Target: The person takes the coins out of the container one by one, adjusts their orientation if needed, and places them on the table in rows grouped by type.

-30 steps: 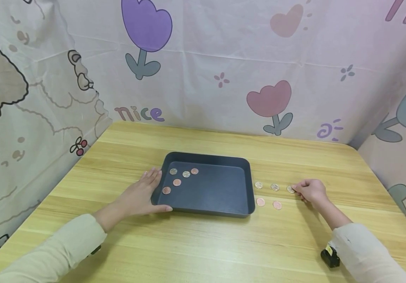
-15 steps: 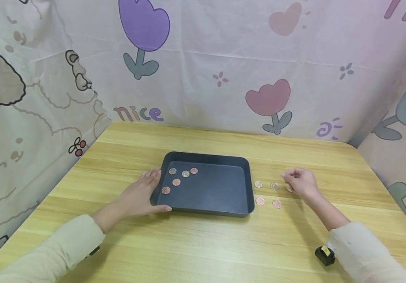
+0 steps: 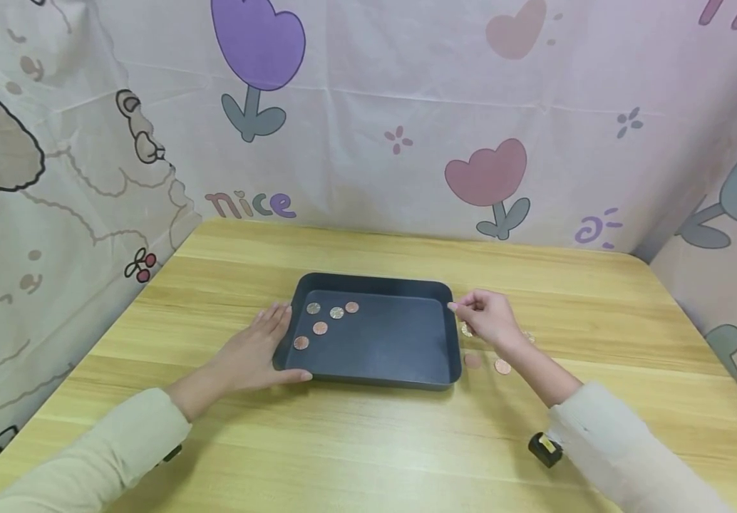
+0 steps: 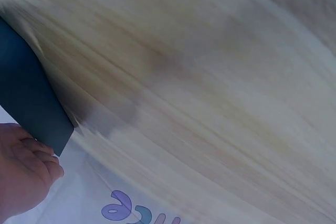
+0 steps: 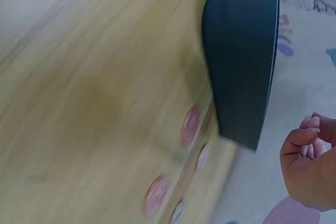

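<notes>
Wooden worktop (image 3: 368, 442): left hand (image 3: 249, 354) flat, steadying tray (image 3: 378, 342); right hand (image 3: 490, 318), grip pinched apparently on a coin too small to confirm, at tray's right rim, likely mid-carry, next release inside beside five coins (image 3: 326, 322).

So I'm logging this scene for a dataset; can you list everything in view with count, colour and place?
Tray: one, dark blue-grey, table centre.
Coins in tray: five, copper and silver, left part.
Coins on table: at least four, copper and silver, right of the tray, partly hidden.
Table: one, light wood.
Curtain: pale, tulip prints, behind.
Left hand: flat against the tray's left side.
Right hand: fingers pinched, at the tray's right rim; any coin held is unclear.
</notes>
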`<action>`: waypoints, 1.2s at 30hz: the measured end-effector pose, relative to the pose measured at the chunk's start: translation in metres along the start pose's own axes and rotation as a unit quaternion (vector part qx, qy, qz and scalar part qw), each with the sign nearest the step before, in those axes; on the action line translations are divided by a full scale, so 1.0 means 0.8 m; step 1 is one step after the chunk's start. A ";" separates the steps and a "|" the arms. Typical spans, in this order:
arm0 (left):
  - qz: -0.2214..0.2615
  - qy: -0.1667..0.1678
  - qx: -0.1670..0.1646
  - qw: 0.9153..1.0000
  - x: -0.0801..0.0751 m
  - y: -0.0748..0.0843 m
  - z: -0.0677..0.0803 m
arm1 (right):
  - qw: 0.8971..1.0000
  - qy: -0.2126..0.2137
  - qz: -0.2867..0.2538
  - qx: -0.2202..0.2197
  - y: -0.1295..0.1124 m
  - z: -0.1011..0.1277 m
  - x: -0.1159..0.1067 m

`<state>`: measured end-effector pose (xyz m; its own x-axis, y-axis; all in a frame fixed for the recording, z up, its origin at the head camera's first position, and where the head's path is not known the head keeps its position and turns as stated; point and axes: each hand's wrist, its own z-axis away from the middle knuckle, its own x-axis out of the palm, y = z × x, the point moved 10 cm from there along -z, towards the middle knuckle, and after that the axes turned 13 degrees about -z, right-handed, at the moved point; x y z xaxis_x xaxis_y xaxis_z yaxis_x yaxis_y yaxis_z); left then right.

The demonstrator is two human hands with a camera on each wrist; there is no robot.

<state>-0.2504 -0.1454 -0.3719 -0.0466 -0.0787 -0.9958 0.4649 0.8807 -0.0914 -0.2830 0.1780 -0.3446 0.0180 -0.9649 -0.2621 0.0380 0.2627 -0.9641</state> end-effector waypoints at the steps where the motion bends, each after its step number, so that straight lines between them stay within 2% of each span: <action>1: 0.001 0.000 0.000 1.000 0.000 0.000 0.000 | 1.000 -0.005 -0.002 -0.003 -0.003 -0.001 0.007; 15: 0.014 -0.001 -0.004 1.000 -0.001 -0.001 0.001 | 0.995 -0.081 -0.026 -0.051 -0.019 -0.010 0.116; 21: 0.019 -0.001 -0.004 1.000 0.000 -0.001 0.001 | 0.993 -0.100 -0.053 -0.042 -0.022 -0.012 0.160; 30: 0.021 -0.001 -0.006 1.000 0.003 -0.002 0.000 | 0.988 -0.113 -0.087 -0.051 -0.030 -0.016 0.207; 36: 0.022 0.000 -0.006 1.000 0.001 -0.003 0.001 | 0.987 -0.127 -0.084 -0.043 -0.028 -0.019 0.232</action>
<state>-0.2511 -0.1476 -0.3727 -0.0263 -0.0388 -0.9989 0.4551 0.8892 -0.0466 -0.2953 -0.0069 -0.3720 0.2694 -0.9588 -0.0901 -0.0227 0.0872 -0.9959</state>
